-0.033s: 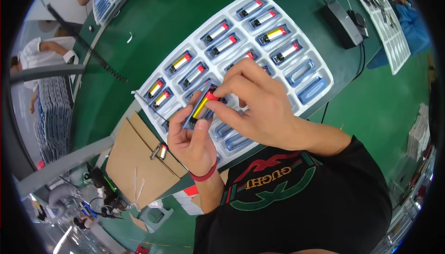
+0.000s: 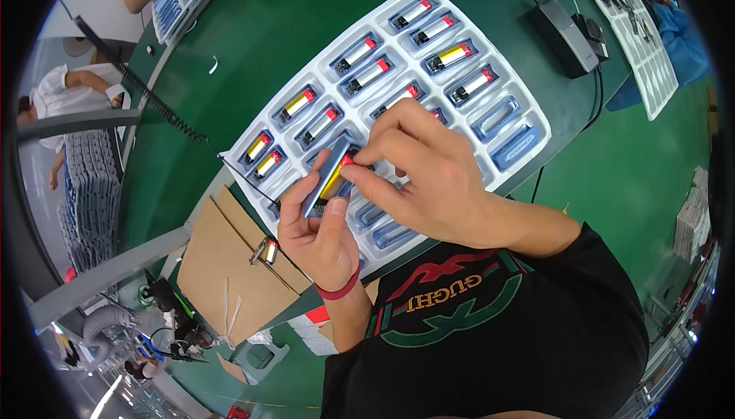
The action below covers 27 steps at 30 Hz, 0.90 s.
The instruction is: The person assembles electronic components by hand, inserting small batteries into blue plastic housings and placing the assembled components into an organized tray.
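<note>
I hold a small flat grey cell (image 2: 328,176), with a yellow band and a red end, upright between my two hands, just above the near part of the white tray (image 2: 528,117). My left hand (image 2: 318,231) is closed around its lower half from below, thumb on one side and fingers on the other, and a red band (image 2: 341,290) sits on that wrist. My right hand (image 2: 429,178) comes in from the right and pinches the red end of the cell between thumb and forefinger; the other fingers are curled loosely over the tray. Directly beneath both hands the tray lies tilted across the green table (image 2: 260,36). Its pockets beyond my fingers hold like cells (image 2: 367,74) with yellow and red ends, lying flat, one to a pocket. The pockets to the right of my right hand show only blue liners (image 2: 514,147). Left of my left hand, at the table edge, lies a flat piece of brown cardboard (image 2: 222,266), with one more cell (image 2: 268,251) resting on it. Further out past the tray, to the right, a black box (image 2: 563,36) with a cable stands on the table. A coiled black cord (image 2: 153,101) runs across the table to the left of the tray. Another person's arm (image 2: 84,82) in a white sleeve is well apart at the far left.
</note>
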Each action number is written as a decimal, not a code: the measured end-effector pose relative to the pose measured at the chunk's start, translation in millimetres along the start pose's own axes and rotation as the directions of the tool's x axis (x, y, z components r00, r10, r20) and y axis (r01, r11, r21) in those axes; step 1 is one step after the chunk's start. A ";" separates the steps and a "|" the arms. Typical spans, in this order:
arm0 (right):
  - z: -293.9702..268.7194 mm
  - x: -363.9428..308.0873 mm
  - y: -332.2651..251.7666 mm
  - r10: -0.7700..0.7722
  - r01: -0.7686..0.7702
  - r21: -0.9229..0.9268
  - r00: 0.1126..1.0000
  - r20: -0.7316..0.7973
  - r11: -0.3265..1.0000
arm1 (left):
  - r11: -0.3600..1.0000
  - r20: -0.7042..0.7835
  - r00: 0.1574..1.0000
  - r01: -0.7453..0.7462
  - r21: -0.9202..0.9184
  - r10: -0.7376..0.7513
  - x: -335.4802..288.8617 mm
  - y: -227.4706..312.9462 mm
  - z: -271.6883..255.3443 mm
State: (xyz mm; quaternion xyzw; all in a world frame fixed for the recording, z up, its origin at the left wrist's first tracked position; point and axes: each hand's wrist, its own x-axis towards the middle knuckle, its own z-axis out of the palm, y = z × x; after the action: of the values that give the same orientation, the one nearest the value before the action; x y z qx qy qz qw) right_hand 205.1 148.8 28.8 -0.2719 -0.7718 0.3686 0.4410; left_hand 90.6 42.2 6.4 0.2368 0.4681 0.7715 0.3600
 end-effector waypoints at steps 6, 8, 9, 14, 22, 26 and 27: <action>-3.3 1.1 -1.1 0.085 -0.084 -0.020 0.996 0.029 0.996 | 0.998 -0.029 1.000 -0.003 0.063 0.005 -4.8 -1.8 8.9; -2.7 -0.6 -3.1 0.076 -0.076 0.006 0.997 0.011 0.997 | 0.998 -0.059 0.998 -0.033 0.051 0.036 -4.1 -3.2 12.6; -2.3 -1.5 -3.8 0.065 -0.064 0.031 0.998 -0.002 0.997 | 0.998 -0.055 0.998 -0.030 0.055 0.033 -4.1 -2.7 12.2; 2.1 1.2 8.5 0.084 -0.082 0.064 0.996 -0.031 0.995 | 0.980 -0.038 0.998 -0.050 0.193 0.059 -6.7 -0.9 14.0; 5.2 -13.0 15.8 -0.076 0.080 0.074 0.995 -0.064 0.994 | 0.944 -0.122 0.987 -0.058 0.326 0.103 -8.5 -11.1 18.6; 10.7 -13.3 22.4 0.004 0.003 0.112 0.998 -0.060 0.994 | 0.877 -0.001 0.991 -0.117 0.466 0.133 2.5 -10.6 22.2; 11.3 -11.1 24.5 0.099 -0.091 0.129 0.993 -0.057 0.987 | 0.843 0.070 0.986 -0.165 0.512 0.150 7.6 -11.1 24.2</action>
State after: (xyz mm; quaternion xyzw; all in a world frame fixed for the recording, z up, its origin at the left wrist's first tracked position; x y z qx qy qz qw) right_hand 202.6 151.1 -0.2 -0.2914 -0.7188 0.4286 0.4634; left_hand 106.6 64.8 7.6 0.3727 0.6316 0.6414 0.2252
